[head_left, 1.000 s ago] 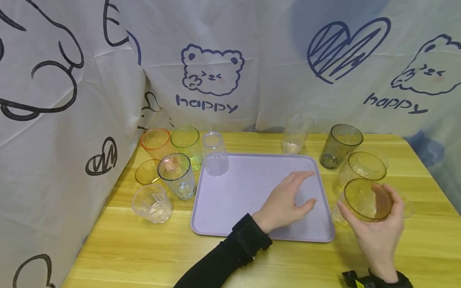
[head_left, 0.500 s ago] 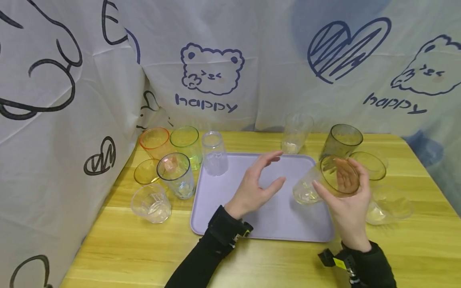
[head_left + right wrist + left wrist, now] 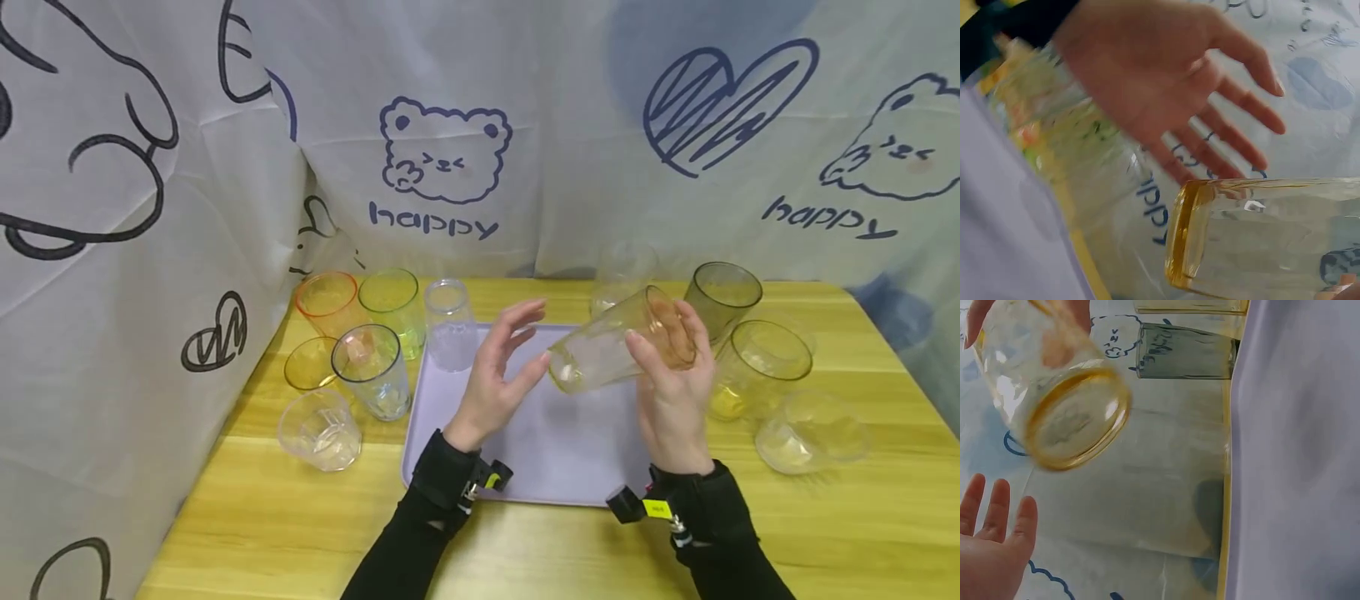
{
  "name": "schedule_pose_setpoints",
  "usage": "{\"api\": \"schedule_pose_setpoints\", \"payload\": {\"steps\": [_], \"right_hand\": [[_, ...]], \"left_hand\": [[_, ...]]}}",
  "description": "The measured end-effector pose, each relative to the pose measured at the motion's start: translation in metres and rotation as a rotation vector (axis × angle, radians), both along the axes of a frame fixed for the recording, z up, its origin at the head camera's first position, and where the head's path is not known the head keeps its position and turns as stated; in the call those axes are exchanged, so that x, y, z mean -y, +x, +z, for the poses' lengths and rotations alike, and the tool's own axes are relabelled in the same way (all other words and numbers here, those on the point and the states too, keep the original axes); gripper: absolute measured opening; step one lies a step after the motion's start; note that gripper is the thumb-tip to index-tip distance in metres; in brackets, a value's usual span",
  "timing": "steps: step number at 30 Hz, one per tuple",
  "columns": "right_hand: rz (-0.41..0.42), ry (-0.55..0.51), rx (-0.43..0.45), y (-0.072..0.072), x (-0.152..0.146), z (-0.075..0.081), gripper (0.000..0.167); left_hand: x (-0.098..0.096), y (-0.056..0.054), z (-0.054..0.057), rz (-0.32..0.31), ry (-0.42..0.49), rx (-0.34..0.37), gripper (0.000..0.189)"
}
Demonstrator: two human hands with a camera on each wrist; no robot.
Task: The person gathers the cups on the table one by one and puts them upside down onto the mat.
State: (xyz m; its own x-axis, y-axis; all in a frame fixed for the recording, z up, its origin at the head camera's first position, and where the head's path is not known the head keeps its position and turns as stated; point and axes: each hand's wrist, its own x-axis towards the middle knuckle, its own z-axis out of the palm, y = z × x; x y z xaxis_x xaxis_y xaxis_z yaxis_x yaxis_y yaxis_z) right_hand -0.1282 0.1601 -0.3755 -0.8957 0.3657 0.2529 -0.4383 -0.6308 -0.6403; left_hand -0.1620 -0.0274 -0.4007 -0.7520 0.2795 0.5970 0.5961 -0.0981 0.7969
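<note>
My right hand (image 3: 675, 408) grips a yellow-tinted drinking glass (image 3: 600, 350) near its rim, above a lilac tray (image 3: 577, 467). The glass is tilted almost flat, its base toward the left hand. My left hand (image 3: 495, 383) is held over the tray with fingers spread and bent a little, and nothing in it. Just a small gap seems to part its thumb from the base of the glass. In the left wrist view the glass's thick amber base (image 3: 1079, 419) shows beyond the left fingers (image 3: 999, 509). The right wrist view has the open left palm (image 3: 1147, 75) beside that base.
An upside-down clear glass (image 3: 450, 333) stands at the tray's back left. Left of the tray are red-rimmed (image 3: 330, 304), green (image 3: 397, 312), blue-rimmed (image 3: 375, 375), amber and clear (image 3: 322, 433) glasses. Grey (image 3: 720, 300), yellow (image 3: 765, 367) and clear (image 3: 795, 442) glasses stand at right.
The right hand has carried the yellow-tinted glass from the right side of the table leftward over the tray, tipping it sideways. The left hand has drawn back to the left.
</note>
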Motion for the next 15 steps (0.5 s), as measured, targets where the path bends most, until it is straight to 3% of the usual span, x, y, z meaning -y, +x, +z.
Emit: {"api": "schedule_pose_setpoints", "payload": {"steps": [6,10,15], "right_hand": [[0.060,-0.080,-0.004,-0.0057,0.0033,-0.0019,0.049],[0.128,-0.157,-0.038,-0.0079,0.0004,-0.0049,0.043],[0.195,-0.252,0.001,-0.0103,-0.0038,-0.0079,0.042]], "left_hand": [[-0.0049,0.0024,-0.0034,-0.079,0.116,0.155,0.066],[-0.0072,0.0020,-0.0046,-0.098,0.124,0.231,0.068],[-0.0102,0.0001,-0.0060,-0.144,0.124,0.326,0.069]]}}
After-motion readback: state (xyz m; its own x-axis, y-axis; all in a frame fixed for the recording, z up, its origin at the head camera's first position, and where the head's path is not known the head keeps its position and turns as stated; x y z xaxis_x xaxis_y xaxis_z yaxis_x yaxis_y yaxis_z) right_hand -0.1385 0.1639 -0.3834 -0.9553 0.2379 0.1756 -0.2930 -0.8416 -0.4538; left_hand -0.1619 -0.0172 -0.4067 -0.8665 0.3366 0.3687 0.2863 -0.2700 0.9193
